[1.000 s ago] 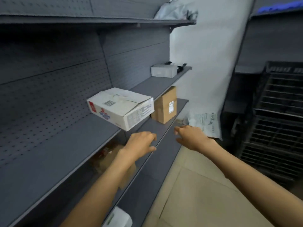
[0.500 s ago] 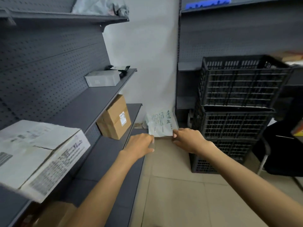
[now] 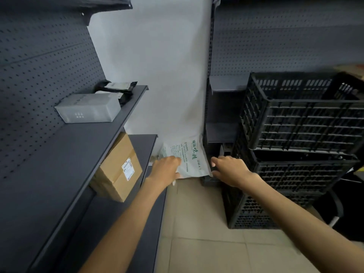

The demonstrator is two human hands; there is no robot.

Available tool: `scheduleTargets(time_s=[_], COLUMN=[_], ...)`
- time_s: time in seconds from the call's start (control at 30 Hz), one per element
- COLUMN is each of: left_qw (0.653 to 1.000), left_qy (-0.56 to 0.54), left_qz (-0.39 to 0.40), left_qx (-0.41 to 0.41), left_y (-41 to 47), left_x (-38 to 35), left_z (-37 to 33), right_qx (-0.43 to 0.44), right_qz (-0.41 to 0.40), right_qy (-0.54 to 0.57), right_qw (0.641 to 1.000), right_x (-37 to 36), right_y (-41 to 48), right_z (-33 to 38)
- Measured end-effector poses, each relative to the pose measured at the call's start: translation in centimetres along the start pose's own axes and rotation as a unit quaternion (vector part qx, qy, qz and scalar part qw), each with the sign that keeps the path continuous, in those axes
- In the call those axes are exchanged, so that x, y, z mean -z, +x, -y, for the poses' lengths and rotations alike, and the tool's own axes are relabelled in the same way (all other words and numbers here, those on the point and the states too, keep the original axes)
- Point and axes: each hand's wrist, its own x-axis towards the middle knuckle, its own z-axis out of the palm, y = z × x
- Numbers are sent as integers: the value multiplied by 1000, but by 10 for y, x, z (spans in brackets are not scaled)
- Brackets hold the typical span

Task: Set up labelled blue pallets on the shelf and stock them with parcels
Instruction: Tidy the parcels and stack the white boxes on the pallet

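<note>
A white mailer bag with green print leans against the wall on the floor, between the shelf unit and the crates. My left hand lies over the bag's lower left edge with its fingers curled onto it. My right hand is at the bag's right edge, finger and thumb closing on that edge. A brown cardboard parcel sits on the lower shelf, just left of my left hand. A grey box and a black packet lie on the middle shelf. No blue pallet is in view.
Stacked black plastic crates stand on the floor at the right, close to my right arm. A second dark pegboard shelf unit rises behind them. Beige floor tiles run between the two units.
The view swung right and down, away from the white carton on the middle shelf. Both hands moved forward and reached the white mailer bag.
</note>
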Motion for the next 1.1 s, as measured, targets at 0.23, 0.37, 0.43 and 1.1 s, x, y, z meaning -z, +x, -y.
scheduleTargets(time_s=[0.23,0.37,0.43,1.1], left_qw=[999,996,993,962], left_qy=[0,5,10,-3], left_qz=[19,17,11,-71], left_qx=[32,87,117,263], left_y=[102,168,202,414], left_x=[-4,7,25,105], left_z=[47,73,88,283], right_qx=[39,85,109,276], right_qz=[6,6,-3,-77], right_qy=[15,18,21,70], right_qw=[999,996,994,955], right_x=[-13,-11,0,65], right_y=[134,227,274,624], right_z=[-11,-28,-36,15])
